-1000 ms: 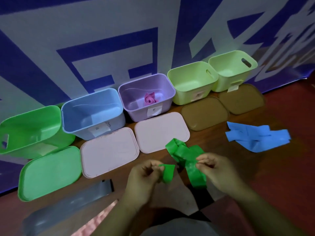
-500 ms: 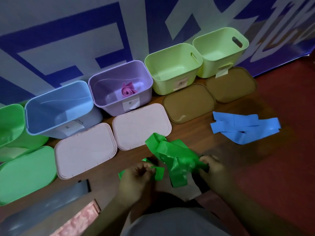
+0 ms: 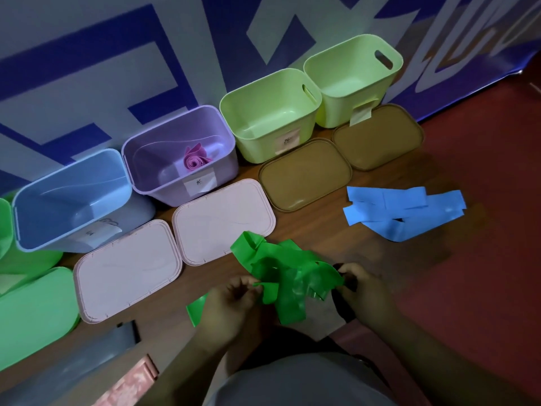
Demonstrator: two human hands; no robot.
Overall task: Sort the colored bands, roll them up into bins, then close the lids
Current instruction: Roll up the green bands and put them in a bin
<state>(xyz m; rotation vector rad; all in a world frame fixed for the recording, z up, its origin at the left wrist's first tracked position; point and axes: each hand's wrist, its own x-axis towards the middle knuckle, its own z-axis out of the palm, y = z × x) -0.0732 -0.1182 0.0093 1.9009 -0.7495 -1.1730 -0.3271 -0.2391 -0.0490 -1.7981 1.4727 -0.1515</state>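
A tangled green band hangs between my hands above the wooden floor. My left hand pinches one end of it, and my right hand grips the other side. A pile of blue bands lies flat to the right. Along the wall stand open bins: blue, purple with a rolled pink band inside, and two light green ones. A green bin shows at the left edge.
Lids lie in front of the bins: a green one, two pink ones and two brown ones. A grey band and a pink patterned piece lie near my left knee. Red floor spreads to the right.
The view has shifted right and down, so the bins sit further left. Both hands have drawn the green band closer and spread it wider between them.
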